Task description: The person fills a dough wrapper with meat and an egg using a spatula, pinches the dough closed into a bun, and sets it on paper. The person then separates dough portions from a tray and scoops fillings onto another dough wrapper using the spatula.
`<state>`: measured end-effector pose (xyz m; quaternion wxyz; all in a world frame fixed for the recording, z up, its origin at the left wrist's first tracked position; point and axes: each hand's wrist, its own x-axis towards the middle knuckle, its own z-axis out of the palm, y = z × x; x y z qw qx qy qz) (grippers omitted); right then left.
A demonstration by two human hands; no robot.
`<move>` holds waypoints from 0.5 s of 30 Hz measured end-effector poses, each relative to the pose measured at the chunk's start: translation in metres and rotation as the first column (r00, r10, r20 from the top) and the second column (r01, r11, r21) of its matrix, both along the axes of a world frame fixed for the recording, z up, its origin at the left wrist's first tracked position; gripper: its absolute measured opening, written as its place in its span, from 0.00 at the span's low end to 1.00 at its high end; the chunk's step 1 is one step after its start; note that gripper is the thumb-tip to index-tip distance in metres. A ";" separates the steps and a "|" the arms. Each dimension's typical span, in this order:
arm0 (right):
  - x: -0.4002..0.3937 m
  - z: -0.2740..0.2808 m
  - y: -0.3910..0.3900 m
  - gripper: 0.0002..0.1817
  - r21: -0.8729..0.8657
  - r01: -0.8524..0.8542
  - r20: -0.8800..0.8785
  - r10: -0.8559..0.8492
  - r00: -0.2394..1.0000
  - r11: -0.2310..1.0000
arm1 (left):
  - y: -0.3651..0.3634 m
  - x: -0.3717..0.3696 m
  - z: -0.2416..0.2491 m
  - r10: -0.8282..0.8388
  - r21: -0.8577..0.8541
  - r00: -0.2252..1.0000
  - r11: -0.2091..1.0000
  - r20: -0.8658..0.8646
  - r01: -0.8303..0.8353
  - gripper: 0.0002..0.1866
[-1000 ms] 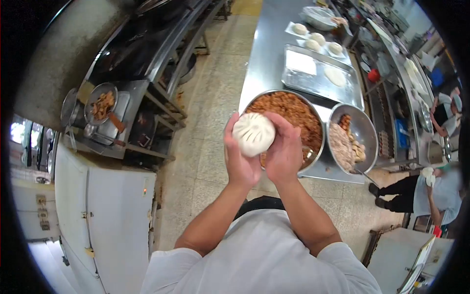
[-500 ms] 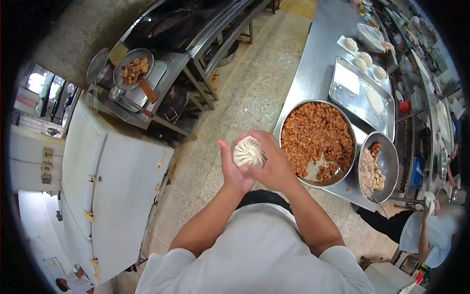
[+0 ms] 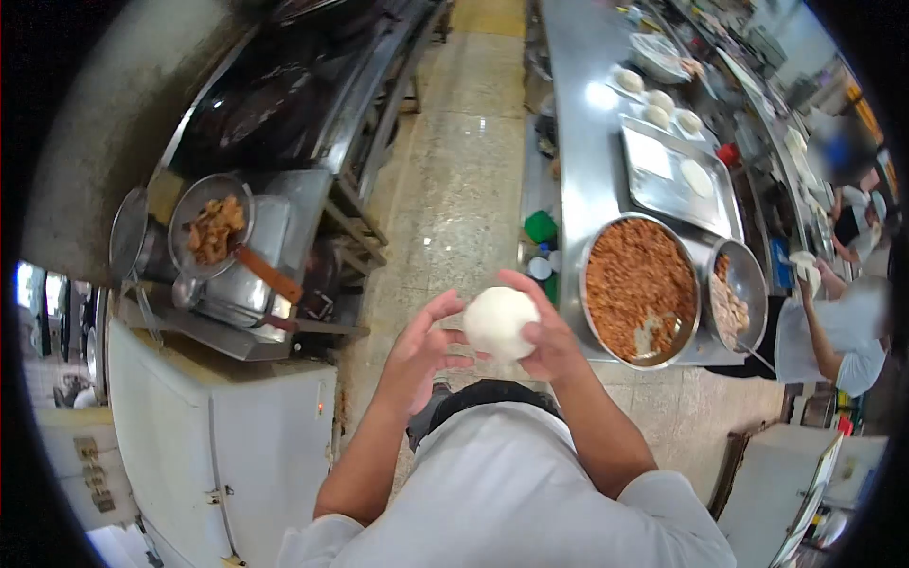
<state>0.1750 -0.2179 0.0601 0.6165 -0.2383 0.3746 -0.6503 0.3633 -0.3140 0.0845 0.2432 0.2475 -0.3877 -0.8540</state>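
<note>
Between your hands, out in front of your waist and short of the counter's edge, is a round white dough ball [image 3: 500, 320], its smooth side facing up to you. Your right hand [image 3: 551, 348] has it in a curled grip, fingers behind and thumb across the near side, probably kept light so the soft dough isn't dented. Your left hand [image 3: 421, 348] is wide open at the ball's other side, fingers spread as if to steady or receive it; whether its fingertips touch, you can't tell from here.

To your right, at the near end of the counter [image 3: 595, 175], the wide pan's brown filling [image 3: 634, 275] sits within easy reach, with a bare patch of metal towards you. Just beside it, the steel bowl [image 3: 755, 284] holds paler food, and a utensil handle [image 3: 755, 357] leans out over the rim, likely angled for grabbing. Behind them, the shallow tray [image 3: 663, 203] carries a flat dough disc [image 3: 696, 178] and a white sheet [image 3: 650, 154]. Farther off, more pale rounds [image 3: 657, 115] rest on white squares, presumably to prevent sticking.
</note>
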 end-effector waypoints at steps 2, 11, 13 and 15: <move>0.025 0.006 -0.021 0.50 -0.144 -0.005 0.472 0.074 0.878 0.990 | -0.035 0.022 -0.002 -0.139 -0.191 0.969 0.965 0.204 0.179 0.47; 0.068 0.019 -0.069 0.45 -0.153 -0.048 0.347 0.099 0.933 0.987 | -0.105 0.052 0.000 -0.215 -0.416 0.946 0.858 0.242 0.302 0.35; 0.071 0.021 -0.076 0.45 -0.182 -0.025 0.331 0.085 0.940 0.983 | -0.113 0.052 0.002 -0.245 -0.351 0.944 0.883 0.220 0.311 0.35; 0.075 0.019 -0.082 0.43 -0.216 -0.034 0.332 0.106 0.937 0.976 | -0.124 0.058 0.009 -0.291 -0.277 0.934 0.898 0.209 0.342 0.35</move>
